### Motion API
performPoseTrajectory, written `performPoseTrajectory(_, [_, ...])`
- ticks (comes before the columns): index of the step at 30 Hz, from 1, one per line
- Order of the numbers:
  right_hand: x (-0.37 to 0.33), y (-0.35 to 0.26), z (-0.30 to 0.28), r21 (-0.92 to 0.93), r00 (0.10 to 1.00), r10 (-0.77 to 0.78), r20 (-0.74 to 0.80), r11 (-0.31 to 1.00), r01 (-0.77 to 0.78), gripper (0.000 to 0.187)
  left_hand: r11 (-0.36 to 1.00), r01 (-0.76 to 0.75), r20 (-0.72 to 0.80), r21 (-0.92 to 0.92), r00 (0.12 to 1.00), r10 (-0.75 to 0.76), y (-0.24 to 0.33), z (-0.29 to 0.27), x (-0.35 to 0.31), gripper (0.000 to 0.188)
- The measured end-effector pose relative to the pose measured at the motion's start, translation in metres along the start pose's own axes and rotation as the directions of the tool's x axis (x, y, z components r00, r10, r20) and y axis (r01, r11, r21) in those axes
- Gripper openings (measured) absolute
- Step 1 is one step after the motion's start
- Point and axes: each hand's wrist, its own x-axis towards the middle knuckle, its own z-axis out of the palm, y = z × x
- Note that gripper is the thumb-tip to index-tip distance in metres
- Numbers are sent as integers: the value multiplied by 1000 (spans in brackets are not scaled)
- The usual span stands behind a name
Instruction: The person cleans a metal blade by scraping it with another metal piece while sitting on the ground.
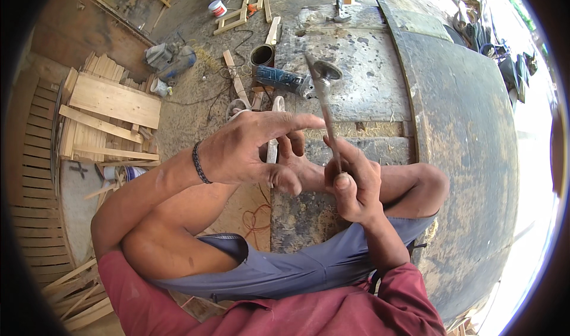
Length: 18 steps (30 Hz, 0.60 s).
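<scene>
Nr blue grinder (278, 79), R fingers (344, 185) clamped on metal strip (329, 119), L fingers (285, 179) apart; hammer (340, 18) fwd, planks (116, 98) off L.

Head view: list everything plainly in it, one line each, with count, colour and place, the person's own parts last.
Metal strip: 1, dark grey, centre
Pale strip: 1, whitish, centre
Angle grinder: 1, blue and silver, upper centre
Hammer: 1, dark, top centre
Can: 1, dark, upper centre
Planks: many, tan, left
Wooden frame: at least 1, tan, top
Panel: 1, dark, right
Shorts: 1, blue, lower centre
Sleeves: 2, maroon, bottom
Left hand: 1, bare, centre
Right hand: 1, holding metal strip, centre
</scene>
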Motion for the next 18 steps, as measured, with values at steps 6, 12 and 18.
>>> performPoseTrajectory(6, [2, -20, 3, 281, 978, 173, 120, 938, -200, 48, 995, -86, -88, 49, 992, 91, 3, 1, 6, 25])
performPoseTrajectory(12, [-1, -19, 4, 470, 931, 244, 270, 811, -349, 45, 990, -72, -85, 117, 993, 82, 9, 0, 8, 19])
performPoseTrajectory(18, [1, -18, 5, 405, 939, 184, 291, 865, -295, 38, 980, -89, -37, 177, 995, 97, 3, 3, 3, 25])
